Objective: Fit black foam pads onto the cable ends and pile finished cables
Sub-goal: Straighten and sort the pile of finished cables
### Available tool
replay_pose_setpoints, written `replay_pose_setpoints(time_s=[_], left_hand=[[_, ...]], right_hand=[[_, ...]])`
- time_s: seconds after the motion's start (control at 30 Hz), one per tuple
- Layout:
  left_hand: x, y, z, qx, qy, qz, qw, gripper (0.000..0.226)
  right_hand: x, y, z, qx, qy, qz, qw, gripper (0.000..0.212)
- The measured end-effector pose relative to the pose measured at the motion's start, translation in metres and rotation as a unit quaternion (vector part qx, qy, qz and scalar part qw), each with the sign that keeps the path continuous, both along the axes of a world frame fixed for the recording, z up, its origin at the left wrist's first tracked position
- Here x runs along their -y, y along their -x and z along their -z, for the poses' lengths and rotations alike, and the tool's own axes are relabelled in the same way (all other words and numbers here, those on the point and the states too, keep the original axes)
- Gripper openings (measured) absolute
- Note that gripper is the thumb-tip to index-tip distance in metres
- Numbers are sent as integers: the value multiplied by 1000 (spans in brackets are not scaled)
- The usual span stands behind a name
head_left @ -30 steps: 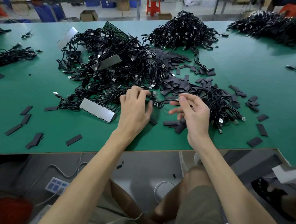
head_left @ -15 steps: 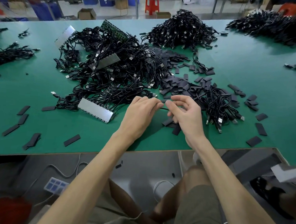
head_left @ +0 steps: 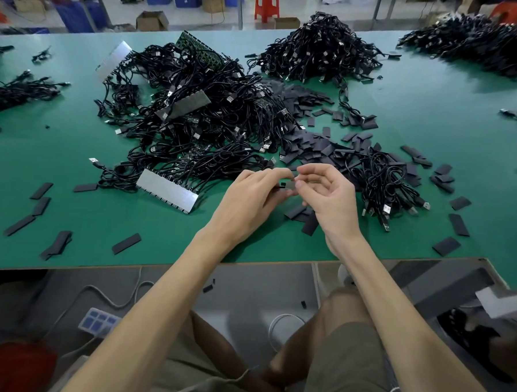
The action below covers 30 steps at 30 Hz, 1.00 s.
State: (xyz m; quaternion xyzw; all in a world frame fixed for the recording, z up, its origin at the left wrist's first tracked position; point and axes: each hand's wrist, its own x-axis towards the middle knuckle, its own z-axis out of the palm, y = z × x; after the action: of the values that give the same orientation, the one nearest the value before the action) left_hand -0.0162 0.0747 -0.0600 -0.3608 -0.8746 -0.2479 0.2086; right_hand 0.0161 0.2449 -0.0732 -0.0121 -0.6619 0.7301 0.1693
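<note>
Green covers the whole desk [head_left: 58, 161], and both hands meet near its front edge. The left hand [head_left: 251, 198] and the right hand [head_left: 330, 199] have curled fingers, and their fingertips pinch together one small black piece [head_left: 282, 184]; whether it is a pad or a cable end I cannot tell. Seen from the hands, a big tangle of black cables [head_left: 201, 124] lies at 11 o'clock, loose black foam pads [head_left: 310, 146] at 12 to 1 o'clock, and a smaller cable bundle [head_left: 383, 181] at 3 o'clock. A high cable pile [head_left: 319, 49] sits far off at 12 o'clock. A silver strip [head_left: 166, 189] lies at 9 o'clock, touching the tangle.
</note>
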Motion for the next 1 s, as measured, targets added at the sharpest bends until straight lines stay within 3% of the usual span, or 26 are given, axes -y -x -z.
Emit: replay_pose_setpoints(time_s=[0.23,0.33,0.4,0.47,0.67,1.0], left_hand=[[1,2,-1,-18,-60,-110,992,21],[2,5,0,15,-62,-157,986,21],[1,7,1,21,-59,-179,982,22],[1,7,1,17,-60,-186,981,22],[2,5,0,24,-48,-173,983,25],[-1,5,5,42,-10,-115,992,26]], right_hand=[[2,-1,-1,13,-55,-5,998,34],[5,-2,1,46,-217,-18,975,38],[11,-2,4,62,-376,10,924,43],[17,-3,4,84,-467,39,880,49],[16,-6,-2,88,-421,19,903,47],[8,-6,-7,38,-160,51,985,25]])
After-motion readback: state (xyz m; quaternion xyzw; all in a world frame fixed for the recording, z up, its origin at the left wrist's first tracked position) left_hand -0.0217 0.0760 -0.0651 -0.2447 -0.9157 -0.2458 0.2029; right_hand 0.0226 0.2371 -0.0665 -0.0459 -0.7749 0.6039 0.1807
